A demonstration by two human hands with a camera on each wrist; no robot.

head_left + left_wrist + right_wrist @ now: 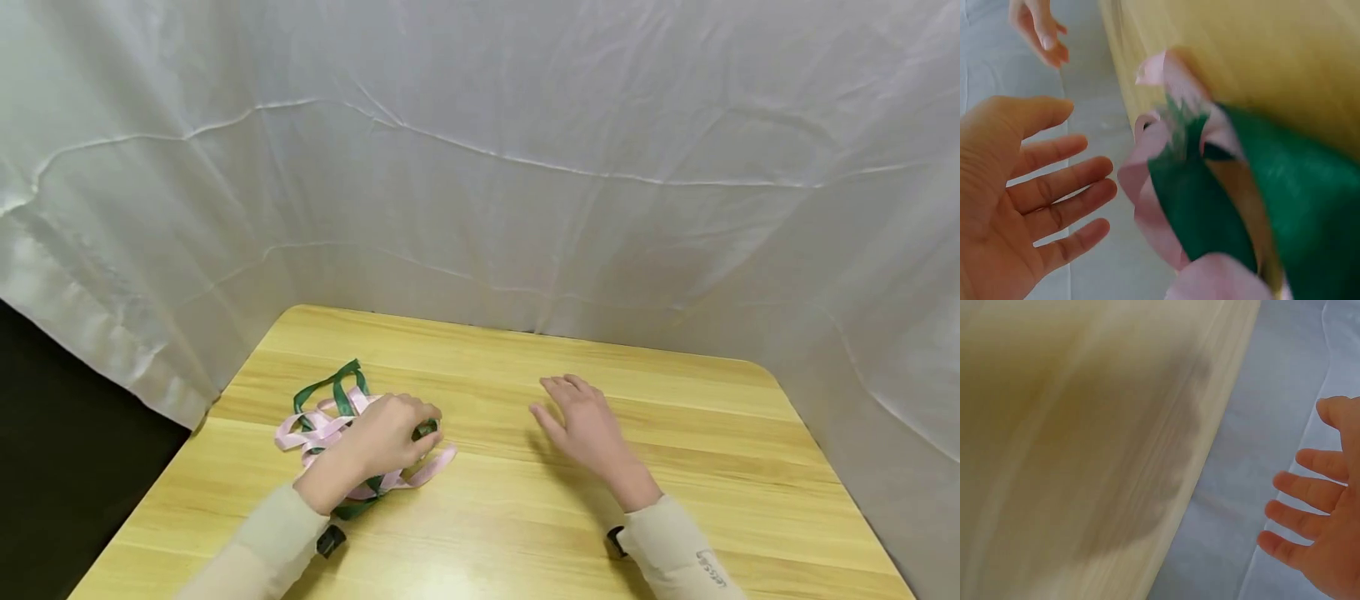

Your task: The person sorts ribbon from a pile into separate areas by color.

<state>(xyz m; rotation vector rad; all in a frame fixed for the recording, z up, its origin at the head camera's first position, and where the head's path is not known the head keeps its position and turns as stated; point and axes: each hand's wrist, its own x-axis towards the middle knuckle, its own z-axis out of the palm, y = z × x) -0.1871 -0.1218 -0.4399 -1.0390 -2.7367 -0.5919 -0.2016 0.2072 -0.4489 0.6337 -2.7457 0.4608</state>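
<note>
A loose heap of pink ribbon (437,465) and green ribbon (342,402) lies in loops on the left side of the table. My left hand (390,429) is over this heap and covers part of it. Seen from the left wrist, its fingers (1063,187) are spread and loosely bent beside the green and pink loops, with nothing gripped. Over the middle right of the table, my right hand (588,425) hovers with its fingers relaxed and holds nothing. The right wrist view shows that hand's fingers (1310,490) apart, its shadow falling on the wood.
The wooden table (487,533) has rounded far corners. A pale grey cloth curtain (480,208) hangs behind it and along both sides. A dark area shows at the far left beyond the curtain's edge. Black wrist devices (330,540) sit by the sleeve cuffs.
</note>
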